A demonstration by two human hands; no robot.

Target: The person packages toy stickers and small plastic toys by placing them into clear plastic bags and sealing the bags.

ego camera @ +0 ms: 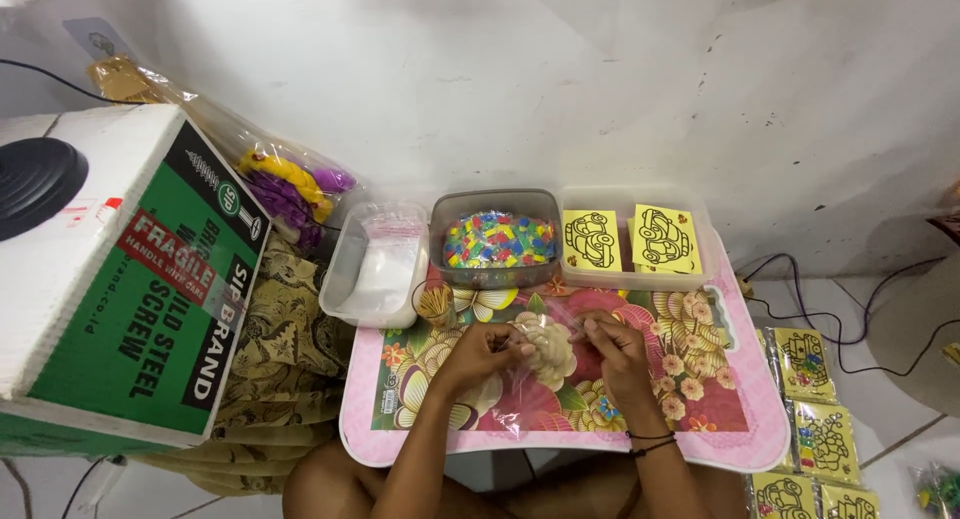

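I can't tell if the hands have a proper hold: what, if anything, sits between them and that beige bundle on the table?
Nothing visible does. The left hand and right hand both touch the beige bundle directly, over the flowered table. The containers stand behind it, apart.

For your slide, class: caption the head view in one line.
Both hands pinch a clear bag of beige pieces over a floral table.

White plastered wall (620, 79) behind, scuffed and marked with small dark spots. Pale tiled floor (830, 314) at right, dark cables (800, 304) trailing across it. Low pink table (760, 429) with floral top stands against the wall; lighting even.
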